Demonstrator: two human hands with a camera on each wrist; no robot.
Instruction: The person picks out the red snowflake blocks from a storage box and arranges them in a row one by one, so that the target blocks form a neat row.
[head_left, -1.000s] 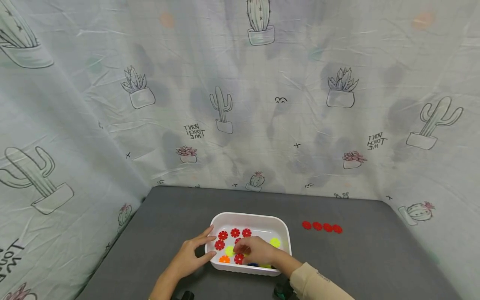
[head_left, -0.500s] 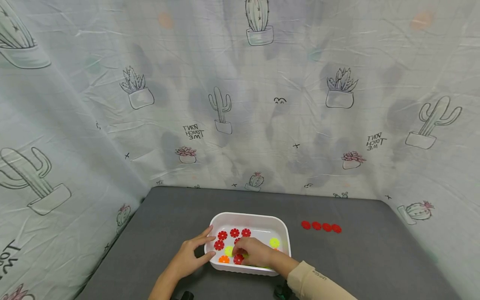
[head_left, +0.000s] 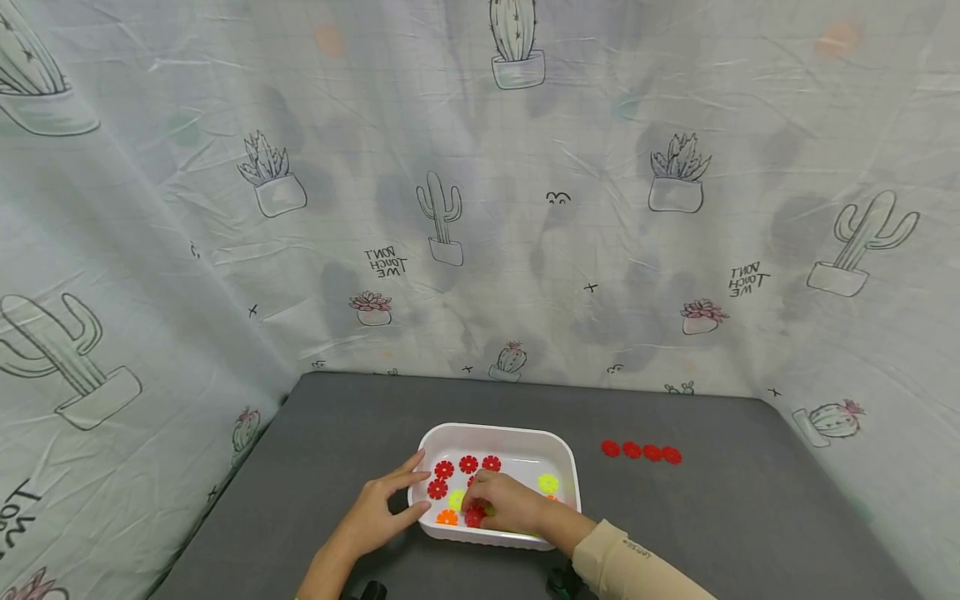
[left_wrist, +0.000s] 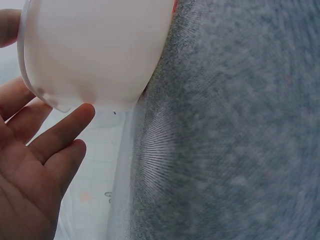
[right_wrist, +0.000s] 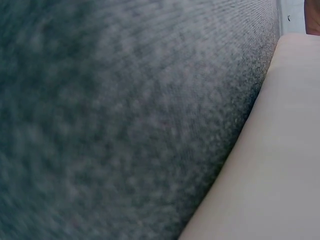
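A white plastic tray (head_left: 517, 439) holds red, yellow and orange notched plastic discs. At its left end my left hand (head_left: 377, 517) is spread, with fairly straight fingers and thumb resting over the rim. In the left wrist view, some fingertips (left_wrist: 86, 111) touch the tray's outer wall (left_wrist: 100, 50). My right hand (head_left: 510, 504) reaches into the tray with curled fingers and pinches a red interlocking disc (head_left: 474, 517) near the front wall. A yellow disc (head_left: 456, 500) and an orange disc (head_left: 447, 517) lie just left of it. The right hand hides part of the tray floor.
Several red discs (head_left: 652, 453) lie in a row on the grey table (head_left: 360, 408), right of the tray. Another yellow disc (head_left: 548, 483) sits at the tray's right side. A cactus-print cloth (head_left: 480, 325) encloses the back and sides. The right wrist view shows mainly grey cloth.
My right hand has closed in slightly on the red disc, which has shifted a little and is more covered by the fingers. The left hand and the tray stay in place.
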